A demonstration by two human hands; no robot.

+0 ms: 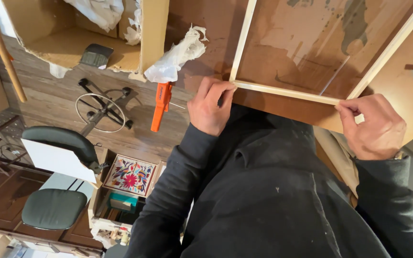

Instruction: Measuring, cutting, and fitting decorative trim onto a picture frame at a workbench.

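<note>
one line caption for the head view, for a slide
Both hands, left and right, pinch the ends of a pale wooden strip on a brown board.

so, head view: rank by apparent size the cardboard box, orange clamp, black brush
1. cardboard box, largest, though cut off by the frame edge.
2. orange clamp.
3. black brush, close to the clamp in area, so that order is unsure.

A brown bench (283, 52), stained and blotched with pale and grey-green marks, is carrying a light wooden frame (283, 91) that is lying flat on its top, the near strip running close along the bench edge. A crumpled white rag (178, 57) is resting at the bench's edge beside a cardboard box (154, 33), and an orange clamp (160, 105) is hanging just below it.
</note>
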